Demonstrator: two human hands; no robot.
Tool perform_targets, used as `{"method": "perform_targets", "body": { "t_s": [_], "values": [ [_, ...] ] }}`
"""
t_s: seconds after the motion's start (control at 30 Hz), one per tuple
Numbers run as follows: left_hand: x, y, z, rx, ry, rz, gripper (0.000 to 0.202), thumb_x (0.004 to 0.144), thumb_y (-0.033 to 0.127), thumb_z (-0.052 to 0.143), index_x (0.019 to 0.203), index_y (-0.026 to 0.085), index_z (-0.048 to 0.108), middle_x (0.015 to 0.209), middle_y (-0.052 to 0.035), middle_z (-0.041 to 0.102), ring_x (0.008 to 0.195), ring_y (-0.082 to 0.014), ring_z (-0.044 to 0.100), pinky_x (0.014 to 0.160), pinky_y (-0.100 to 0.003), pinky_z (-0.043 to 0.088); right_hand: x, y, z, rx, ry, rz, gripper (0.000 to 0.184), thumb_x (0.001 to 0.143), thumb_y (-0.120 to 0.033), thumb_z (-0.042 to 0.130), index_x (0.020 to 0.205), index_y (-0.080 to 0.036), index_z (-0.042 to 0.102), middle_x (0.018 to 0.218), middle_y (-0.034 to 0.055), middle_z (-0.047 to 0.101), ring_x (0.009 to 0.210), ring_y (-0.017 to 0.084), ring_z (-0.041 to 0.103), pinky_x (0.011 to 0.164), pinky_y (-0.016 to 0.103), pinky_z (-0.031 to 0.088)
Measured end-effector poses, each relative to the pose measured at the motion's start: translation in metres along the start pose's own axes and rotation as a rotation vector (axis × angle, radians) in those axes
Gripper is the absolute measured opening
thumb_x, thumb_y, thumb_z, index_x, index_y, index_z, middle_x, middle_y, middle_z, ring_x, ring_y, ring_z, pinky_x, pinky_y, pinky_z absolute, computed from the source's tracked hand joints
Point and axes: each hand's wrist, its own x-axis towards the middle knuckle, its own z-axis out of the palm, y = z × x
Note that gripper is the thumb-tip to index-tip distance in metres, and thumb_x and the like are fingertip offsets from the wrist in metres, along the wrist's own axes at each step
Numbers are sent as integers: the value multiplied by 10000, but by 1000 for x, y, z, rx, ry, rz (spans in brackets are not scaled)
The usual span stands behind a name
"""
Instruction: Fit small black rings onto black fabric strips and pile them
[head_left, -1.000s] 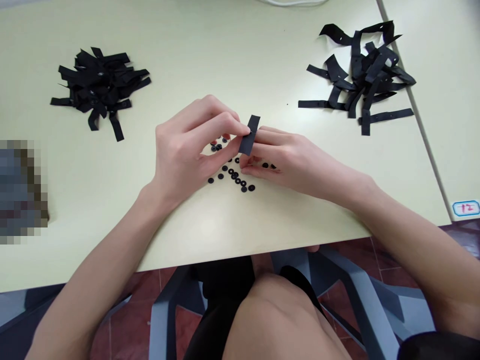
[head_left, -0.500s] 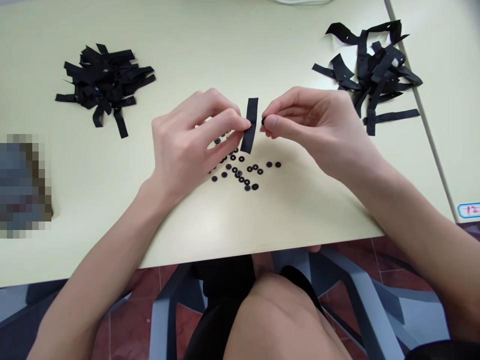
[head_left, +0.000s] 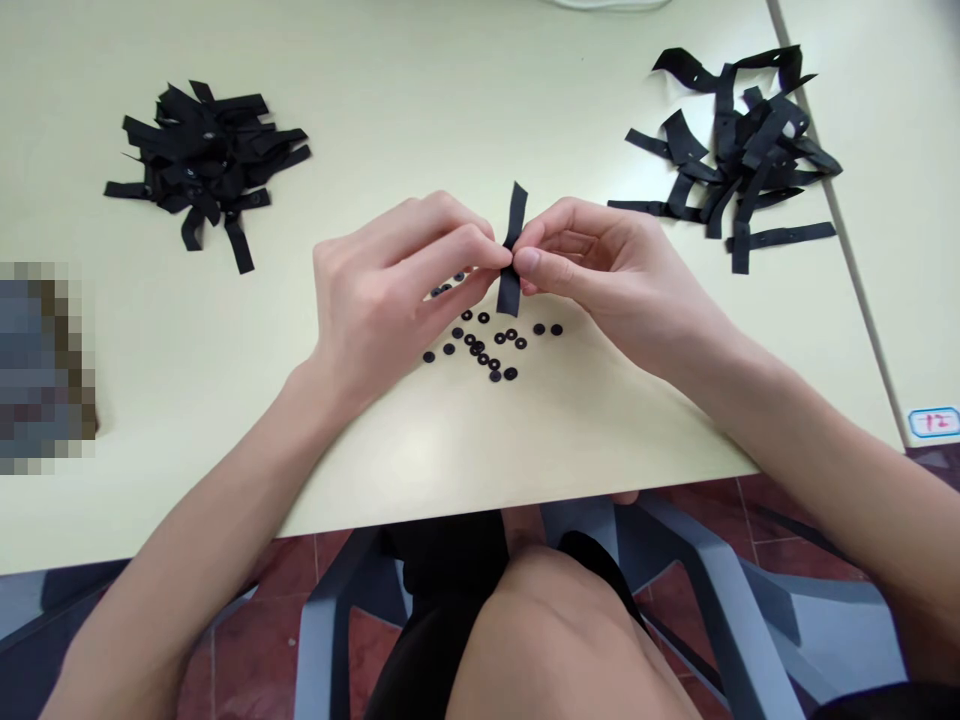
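A narrow black fabric strip (head_left: pixel 509 292) stands roughly upright above the table, bent at its middle. My left hand (head_left: pixel 401 280) is closed, with thumb and fingertips pinching the strip's middle from the left. From the right, the pinched fingertips of my right hand (head_left: pixel 607 255) press against the same spot. They hold a small round black snap button, now hidden between the fingers and the fabric. Below both hands, several loose black snap buttons (head_left: pixel 511 374) lie scattered on the table, some with pale centres; my left hand covers part of them.
A heap of black strips (head_left: pixel 206 150) with snap pieces lies at the far left. Another heap of black strips with small holes (head_left: pixel 757 140) lies at the far right, near the table seam (head_left: pixel 862 300). A blurred object (head_left: pixel 45 370) sits at the left edge.
My right hand has moved left and brought the snap button against the strip, where both hands' fingertips now meet. The strip has shifted slightly right and bent at its middle.
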Motion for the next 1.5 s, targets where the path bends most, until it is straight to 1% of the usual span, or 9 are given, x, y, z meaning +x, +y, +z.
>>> {"method": "perform_targets", "body": {
  "t_s": [0.1,0.23,0.43,0.57,0.67,1.0,1.2,1.37,1.5],
  "values": [
    [-2,-3,3,-53,20,27,174,1084,441,768,992,295,790,941,-6,794,878,-184,773,684,-332,620,-1,-1,3,-42,46,-27,303,1040,-580,797,1047,-278,776,1105,77,808,1047,285,772,972,493,680],
    [-4,4,3,-82,-8,-33,139,1089,425,758,1036,312,818,1009,-12,809,933,-194,790,696,-327,649,-1,-2,6,-129,80,-83,249,1086,-516,740,1080,-269,769,1106,90,804,1091,300,782,949,482,680],
    [-4,18,4,-227,-36,-177,131,1082,407,759,1123,316,845,1111,-42,839,984,-210,812,692,-309,683,-1,-2,4,-149,157,-135,316,1049,-609,776,1087,-297,737,1122,80,795,1107,305,780,1001,495,672],
    [-4,16,7,-321,-27,-235,158,1082,449,766,1151,322,829,1141,-38,829,1015,-228,818,689,-327,694,-3,-4,4,-169,184,-137,386,1040,-668,763,1170,-307,716,1139,79,780,1121,309,777,995,503,680],
    [-3,11,9,-382,-13,-217,173,1063,472,802,1165,332,811,1088,-22,823,988,-230,805,679,-345,685,-3,-6,6,-148,217,-130,411,1017,-670,795,1180,-302,710,1106,78,777,1094,312,781,993,524,684],
    [0,19,5,-421,-92,-291,226,1052,520,794,1046,295,767,1130,-48,817,947,-219,818,634,-329,678,-3,-7,8,-146,171,-152,461,1012,-723,771,1159,-292,701,1159,87,800,1126,287,798,996,449,696],
    [0,21,4,-434,-97,-334,227,1046,504,812,1040,280,771,1096,-43,820,951,-212,823,637,-305,683,-1,-7,10,-165,172,-135,441,997,-719,791,1160,-315,721,1135,87,818,1128,306,796,985,476,709],
    [0,22,4,-436,-97,-357,231,1037,499,826,1010,273,786,1063,-49,821,934,-216,822,662,-335,706,-3,-6,10,-161,168,-143,430,1015,-715,770,1128,-304,712,1167,97,821,1129,296,798,980,461,711],
    [0,23,2,-428,-97,-350,213,1044,494,821,1015,284,805,1082,-54,826,937,-222,825,657,-358,707,-4,-4,5,-107,182,-141,429,995,-696,811,1059,-288,695,1110,82,828,1072,289,820,967,462,721]
  ]
}}
